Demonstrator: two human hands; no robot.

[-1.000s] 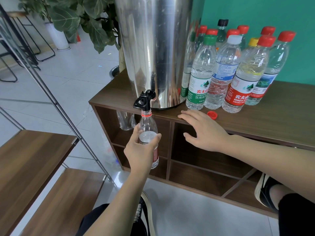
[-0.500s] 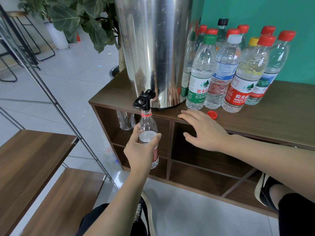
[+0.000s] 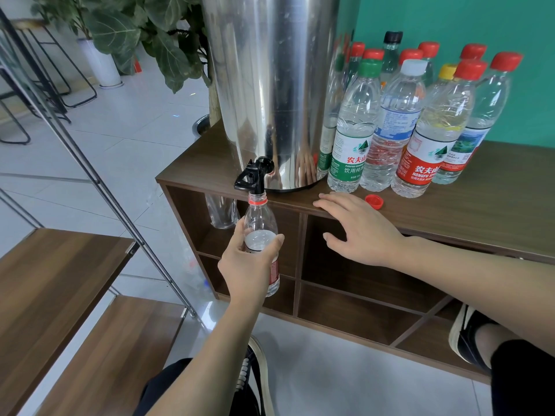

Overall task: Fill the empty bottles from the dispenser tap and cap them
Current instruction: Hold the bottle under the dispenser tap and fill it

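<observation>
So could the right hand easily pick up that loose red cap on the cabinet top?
Probably yes: the right hand rests open at the cabinet edge, and the small red plastic cap lies just beyond its fingers with nothing between.

Uncapped bottle (image 3: 260,235) upright under black tap (image 3: 253,175), red cap (image 3: 374,201) on cabinet top (image 3: 480,205)
</observation>
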